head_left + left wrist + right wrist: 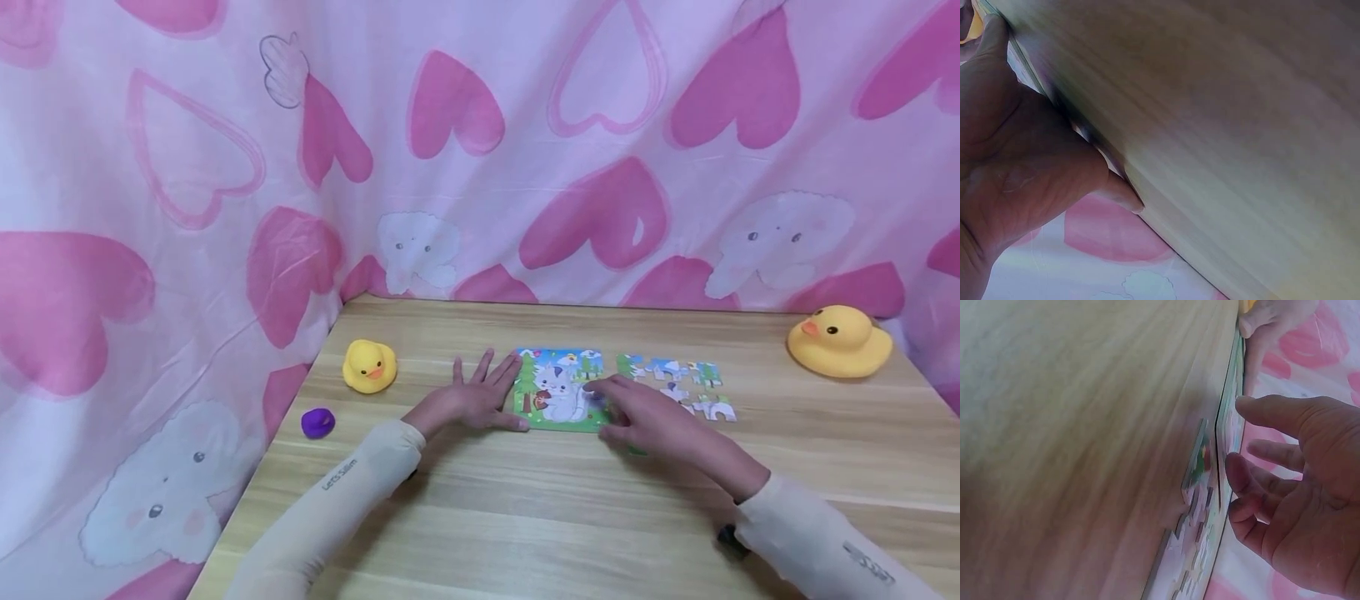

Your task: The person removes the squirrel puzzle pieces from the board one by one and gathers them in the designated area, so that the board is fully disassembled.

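A squirrel picture puzzle (pixel 557 385) lies flat on the wooden table. My left hand (pixel 474 402) is spread at its left side, with fingertips and thumb along that edge. Over the puzzle's right edge is my right hand (pixel 651 418), its fingers slightly bent and nothing seen between them and the thumb. In the right wrist view its fingertips (pixel 1236 464) are right at the picture's surface. Loose puzzle pieces (pixel 722 408) lie to the right, partly hidden behind the right hand. One piece with green on it (pixel 1200 455) lies near the puzzle's edge.
A yellow rubber duck (pixel 369 367) and a small purple duck (pixel 318 423) sit at the table's left side. A larger yellow duck (pixel 838 342) stands at the back right. A pink heart-print curtain (pixel 480 200) hangs behind the wooden table (pixel 525 517).
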Action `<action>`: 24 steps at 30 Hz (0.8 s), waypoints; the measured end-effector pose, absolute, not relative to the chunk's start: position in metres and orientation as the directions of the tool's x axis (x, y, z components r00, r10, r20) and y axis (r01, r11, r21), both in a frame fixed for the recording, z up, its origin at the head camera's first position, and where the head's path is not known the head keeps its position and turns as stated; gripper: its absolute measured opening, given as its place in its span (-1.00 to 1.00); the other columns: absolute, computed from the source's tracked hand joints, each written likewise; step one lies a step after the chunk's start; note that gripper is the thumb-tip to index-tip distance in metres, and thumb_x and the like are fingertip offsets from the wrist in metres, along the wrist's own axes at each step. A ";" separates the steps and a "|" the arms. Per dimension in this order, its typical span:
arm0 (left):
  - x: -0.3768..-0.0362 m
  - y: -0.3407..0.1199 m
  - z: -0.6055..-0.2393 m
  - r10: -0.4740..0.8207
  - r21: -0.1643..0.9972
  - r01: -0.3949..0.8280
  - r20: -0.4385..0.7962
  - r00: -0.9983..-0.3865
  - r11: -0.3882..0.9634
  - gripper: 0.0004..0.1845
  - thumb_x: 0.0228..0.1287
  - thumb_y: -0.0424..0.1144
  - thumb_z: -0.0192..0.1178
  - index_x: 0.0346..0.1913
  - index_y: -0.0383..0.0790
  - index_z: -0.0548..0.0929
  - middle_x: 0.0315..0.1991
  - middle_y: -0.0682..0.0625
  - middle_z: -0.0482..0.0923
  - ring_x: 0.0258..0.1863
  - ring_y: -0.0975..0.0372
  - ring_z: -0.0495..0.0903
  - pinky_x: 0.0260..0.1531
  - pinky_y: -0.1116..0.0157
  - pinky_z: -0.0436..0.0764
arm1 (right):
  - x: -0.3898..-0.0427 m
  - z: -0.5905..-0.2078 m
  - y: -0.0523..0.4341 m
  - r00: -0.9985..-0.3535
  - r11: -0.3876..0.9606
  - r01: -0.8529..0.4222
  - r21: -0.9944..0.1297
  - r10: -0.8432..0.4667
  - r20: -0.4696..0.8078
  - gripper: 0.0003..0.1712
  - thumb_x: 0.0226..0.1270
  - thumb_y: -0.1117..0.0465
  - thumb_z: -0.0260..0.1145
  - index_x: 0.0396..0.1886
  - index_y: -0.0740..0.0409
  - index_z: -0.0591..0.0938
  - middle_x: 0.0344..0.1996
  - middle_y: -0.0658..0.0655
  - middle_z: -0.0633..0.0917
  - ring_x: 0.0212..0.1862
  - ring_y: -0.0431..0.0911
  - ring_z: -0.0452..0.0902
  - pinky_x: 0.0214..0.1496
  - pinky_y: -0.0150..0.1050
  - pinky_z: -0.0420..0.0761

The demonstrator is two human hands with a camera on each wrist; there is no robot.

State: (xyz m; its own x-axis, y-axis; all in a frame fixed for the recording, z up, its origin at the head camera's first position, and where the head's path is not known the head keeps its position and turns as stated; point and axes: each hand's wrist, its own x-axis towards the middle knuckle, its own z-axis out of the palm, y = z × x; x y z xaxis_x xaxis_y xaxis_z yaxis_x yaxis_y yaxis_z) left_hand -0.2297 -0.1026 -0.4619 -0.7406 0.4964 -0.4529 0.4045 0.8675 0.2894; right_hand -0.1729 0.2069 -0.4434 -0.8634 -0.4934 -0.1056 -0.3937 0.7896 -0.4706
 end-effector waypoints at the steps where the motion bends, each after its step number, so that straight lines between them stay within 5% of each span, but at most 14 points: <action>1: -0.230 -0.103 -0.464 0.495 0.283 0.407 -0.448 -0.744 0.868 0.26 0.30 0.60 0.07 0.73 0.14 -0.44 0.75 0.22 -0.60 0.73 -0.01 -0.64 0.49 -0.48 -0.57 | -0.173 -0.443 0.206 -0.862 0.791 -0.398 -0.465 -0.496 -0.107 -0.23 0.32 0.11 0.57 0.49 0.01 0.52 -0.12 -0.02 0.61 -0.29 -0.19 0.44 -0.31 -0.34 0.50; 12: -0.233 -0.104 -0.474 0.493 0.288 0.402 -0.441 -0.750 0.869 0.27 0.29 0.61 0.06 0.71 0.16 -0.48 0.74 0.25 -0.64 0.72 0.02 -0.67 0.48 -0.49 -0.59 | -0.175 -0.448 0.193 -0.913 0.848 -0.352 -0.395 -0.405 -0.056 -0.27 0.22 0.08 0.64 0.39 -0.02 0.61 -0.01 0.03 0.74 -0.27 -0.16 0.50 -0.22 -0.21 0.54; 20: -0.230 -0.103 -0.466 0.504 0.307 0.403 -0.445 -0.740 0.862 0.26 0.31 0.59 0.07 0.73 0.14 -0.45 0.75 0.22 -0.62 0.73 -0.01 -0.64 0.48 -0.49 -0.57 | -0.181 -0.450 0.194 -0.915 0.838 -0.325 -0.439 -0.397 -0.079 -0.01 0.16 0.11 0.68 0.57 -0.04 0.44 0.01 0.02 0.77 -0.17 -0.14 0.61 -0.11 -0.11 0.70; 24: -0.230 -0.103 -0.465 0.507 0.307 0.407 -0.440 -0.741 0.860 0.26 0.32 0.58 0.07 0.72 0.12 -0.47 0.74 0.20 -0.65 0.73 -0.02 -0.65 0.48 -0.49 -0.58 | -0.187 -0.450 0.196 -0.912 0.821 -0.302 -0.484 -0.397 -0.105 -0.07 0.15 0.14 0.68 0.52 -0.02 0.49 0.00 0.02 0.77 -0.14 -0.13 0.62 -0.07 -0.13 0.72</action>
